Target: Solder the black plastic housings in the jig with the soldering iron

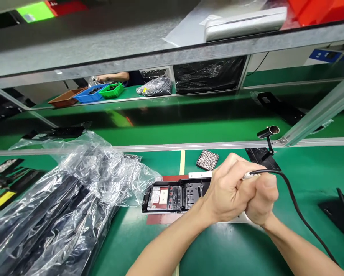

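Observation:
My left hand (227, 189) and my right hand (260, 197) are closed together around a corded tool, apparently an electric screwdriver (248, 175). Only its white cable end shows; my fingers hide the body and tip. A black cable (295, 201) runs from it to the lower right. Beneath my hands lies a long black plastic housing (176, 197) with several compartments and a label at its left end. My left hand covers its right part. The housing rests on a reddish-brown pad (160, 219). A square black dish of small metal screws (207, 160) stands behind it.
Plastic-wrapped dark parts (74, 207) fill the left of the green bench. A metal cup holder (269, 132) stands at the back right, near a black part (340, 214). A shelf (102, 50) crosses overhead. Beyond are coloured bins (91, 94) and another person's arm (114, 77).

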The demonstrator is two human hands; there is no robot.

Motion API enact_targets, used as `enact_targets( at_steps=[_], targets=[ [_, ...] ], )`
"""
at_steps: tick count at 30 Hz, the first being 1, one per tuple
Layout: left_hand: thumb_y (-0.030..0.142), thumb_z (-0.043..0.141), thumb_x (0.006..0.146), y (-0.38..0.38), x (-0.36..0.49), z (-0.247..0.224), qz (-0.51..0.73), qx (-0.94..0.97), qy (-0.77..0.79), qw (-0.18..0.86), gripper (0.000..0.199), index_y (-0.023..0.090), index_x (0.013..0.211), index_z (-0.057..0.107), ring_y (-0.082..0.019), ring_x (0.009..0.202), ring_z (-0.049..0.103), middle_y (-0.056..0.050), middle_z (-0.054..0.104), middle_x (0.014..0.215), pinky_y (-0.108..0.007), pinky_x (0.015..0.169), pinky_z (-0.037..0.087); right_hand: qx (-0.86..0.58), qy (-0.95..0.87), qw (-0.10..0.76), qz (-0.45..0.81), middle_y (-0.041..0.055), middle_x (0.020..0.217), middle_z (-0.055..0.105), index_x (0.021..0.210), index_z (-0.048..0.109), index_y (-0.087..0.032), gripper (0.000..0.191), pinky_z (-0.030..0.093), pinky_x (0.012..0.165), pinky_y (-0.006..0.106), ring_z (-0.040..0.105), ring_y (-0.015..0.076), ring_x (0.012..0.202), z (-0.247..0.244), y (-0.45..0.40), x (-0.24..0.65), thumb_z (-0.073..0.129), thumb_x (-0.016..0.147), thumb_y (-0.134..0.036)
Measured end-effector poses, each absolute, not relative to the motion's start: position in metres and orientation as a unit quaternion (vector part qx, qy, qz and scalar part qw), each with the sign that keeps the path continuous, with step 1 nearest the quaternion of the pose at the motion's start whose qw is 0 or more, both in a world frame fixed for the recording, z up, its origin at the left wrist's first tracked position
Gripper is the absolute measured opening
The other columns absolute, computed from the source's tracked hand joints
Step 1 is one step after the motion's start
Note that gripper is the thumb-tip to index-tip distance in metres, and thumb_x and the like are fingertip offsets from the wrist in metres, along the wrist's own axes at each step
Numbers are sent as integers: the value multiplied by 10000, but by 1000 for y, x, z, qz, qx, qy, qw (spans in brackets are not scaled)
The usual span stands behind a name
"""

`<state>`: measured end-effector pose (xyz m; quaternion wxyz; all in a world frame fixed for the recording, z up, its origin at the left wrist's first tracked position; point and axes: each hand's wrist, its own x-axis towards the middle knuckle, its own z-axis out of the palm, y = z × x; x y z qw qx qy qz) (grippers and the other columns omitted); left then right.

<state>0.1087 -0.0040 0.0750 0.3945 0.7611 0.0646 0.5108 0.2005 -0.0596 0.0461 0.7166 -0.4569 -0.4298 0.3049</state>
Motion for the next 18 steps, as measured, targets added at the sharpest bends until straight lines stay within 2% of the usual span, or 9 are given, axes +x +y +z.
enact_targets(
  at_steps=[3,5,7,10,15,18],
  targets=[
    [427,297,1128,-2,99,83,479,781,49,397,475,196,1504,473,-244,1196,667,-144,691,1262,-427,1015,596,-447,-439,706,330,-18,519,337,592,471,-229,607,217,409,319,266,139,447,60,-60,199,498,940,-725],
    [436,291,1129,1,89,85,484,782,71,387,507,202,1571,374,-250,1288,633,-165,634,1382,-432,1073,574,-426,-433,704,369,-34,494,328,583,465,-228,617,198,376,290,249,118,415,72,-59,196,541,931,-732],
    [433,340,1124,5,76,83,496,779,121,362,479,205,1537,421,-251,1253,655,-167,632,1381,-418,1043,587,-410,-417,705,402,-49,468,321,571,463,-225,613,201,356,262,253,104,393,80,-58,195,594,919,-712],
    [358,389,1120,12,48,74,487,792,219,295,382,196,1443,514,-236,1153,692,-136,689,1257,-396,986,594,-409,-408,697,426,-53,449,332,555,463,-222,604,234,351,239,270,98,387,86,-57,197,613,914,-683],
    [290,430,1110,18,-1,41,351,858,362,97,321,145,1376,538,-271,1132,681,-147,691,1239,-421,928,564,-400,-415,693,432,-55,432,315,547,455,-221,599,245,355,227,261,94,388,88,-58,200,602,923,-663],
    [290,449,1105,17,-18,19,279,865,415,23,292,140,1326,569,-291,1088,680,-147,696,1221,-431,890,548,-411,-405,694,430,-54,434,306,528,437,-217,633,235,356,224,254,89,388,90,-60,199,614,896,-701]
  ],
)
